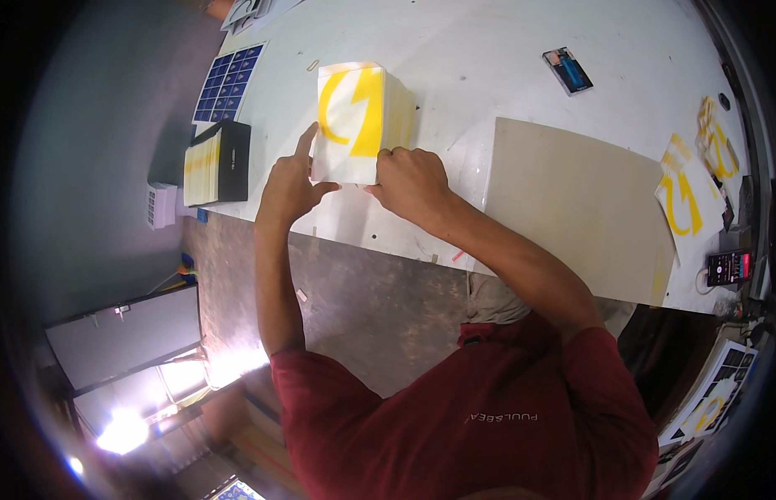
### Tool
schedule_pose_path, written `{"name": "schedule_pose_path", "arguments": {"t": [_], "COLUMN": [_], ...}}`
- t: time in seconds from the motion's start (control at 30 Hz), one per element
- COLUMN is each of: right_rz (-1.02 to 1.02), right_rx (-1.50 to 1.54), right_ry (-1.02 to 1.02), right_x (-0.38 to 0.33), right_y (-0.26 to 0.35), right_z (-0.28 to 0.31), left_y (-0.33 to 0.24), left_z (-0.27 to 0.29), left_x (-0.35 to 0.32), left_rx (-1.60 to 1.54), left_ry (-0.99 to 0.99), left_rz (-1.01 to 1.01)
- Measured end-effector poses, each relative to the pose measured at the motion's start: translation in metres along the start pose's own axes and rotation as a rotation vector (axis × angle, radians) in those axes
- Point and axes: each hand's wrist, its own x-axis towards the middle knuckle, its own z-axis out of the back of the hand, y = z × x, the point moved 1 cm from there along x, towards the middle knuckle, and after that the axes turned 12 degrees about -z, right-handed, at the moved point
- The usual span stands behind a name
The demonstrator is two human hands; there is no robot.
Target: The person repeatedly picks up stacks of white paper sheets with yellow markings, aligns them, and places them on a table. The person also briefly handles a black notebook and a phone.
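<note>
A white table (455, 50) fills the far half of the room, its near edge slanting toward me as it runs right. A person in a dark red shirt (488, 417) leans in from the near side. On the table's right lies a big grey-beige board (571, 200). Left of it, close to the near edge, sits a thick stack of white paper (350, 171) printed in yellow. A black box (235, 162) of similar papers stands left of that, at the table's edge. The left hand (286, 187) is at the stack's near left corner, index finger and thumb spread wide; I cannot tell whether it grips. The right hand (413, 185) holds the near right corner with bent fingers. They seem to be squaring the pile; the next move probably calls for even pressure from both sides. Pale tabletop between stack and board gives room to slide right; the box limits the left. Far right lies a small packet (567, 70).
</note>
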Motion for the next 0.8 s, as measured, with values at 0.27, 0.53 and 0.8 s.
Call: {"name": "schedule_pose_path", "arguments": {"t": [0.27,0.53,0.8], "right_rz": [-0.049,-0.531,-0.668], "right_rx": [0.143,1.238,1.55], "right_ry": [0.011,0.18,0.295], "right_x": [-0.015,0.029,0.101], "right_y": [-0.021,-0.111,-0.11], "right_z": [0.005,-0.033,-0.013], "left_y": [-0.006,0.079,0.044], "left_z": [0.009,-0.062,-0.063], "left_x": [0.003,0.044,0.101], "left_rx": [-0.134,-1.446,-1.449], "left_ry": [0.08,-0.164,-0.202], "left_rz": [0.049,0.114,0.271]}}
